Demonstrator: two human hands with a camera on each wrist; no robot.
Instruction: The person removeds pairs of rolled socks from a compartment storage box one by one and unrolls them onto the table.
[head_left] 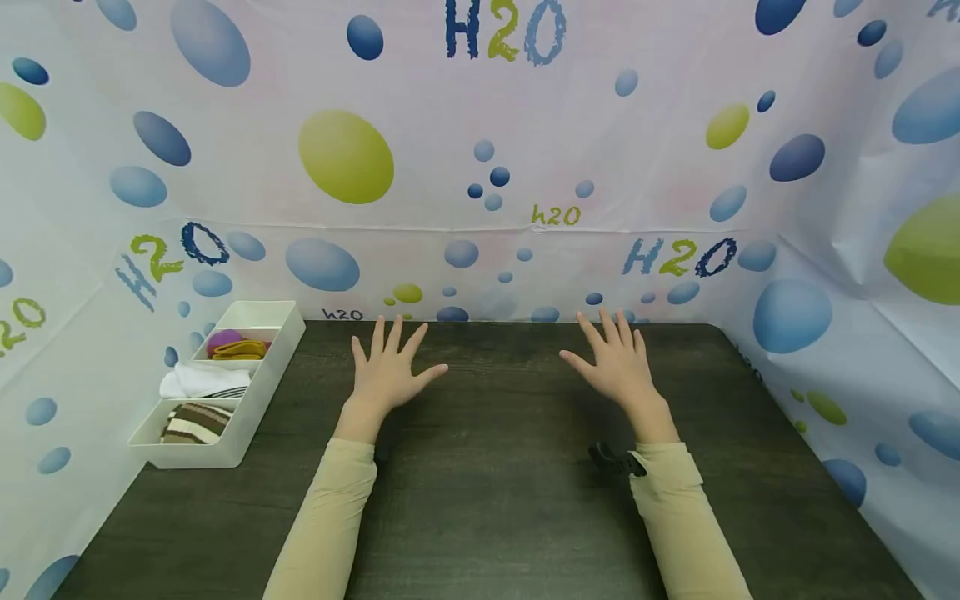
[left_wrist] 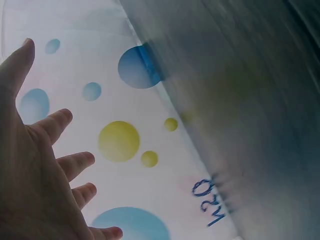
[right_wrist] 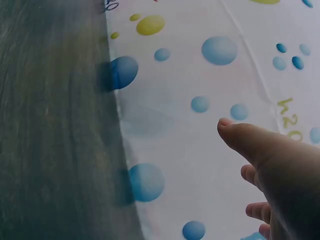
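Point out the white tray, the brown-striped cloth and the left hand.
White tray [head_left: 262, 387]: head view, on the side wall facing the left hand.
Brown-striped cloth [head_left: 197, 423]: head view, middle of its striped top.
Left hand [head_left: 385, 377]: head view, back of the hand.

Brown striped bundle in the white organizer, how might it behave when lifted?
The brown striped bundle looks like folded fabric, so it would probably sag or unfold. Taking up only part of the white organizer, it's likely light too.
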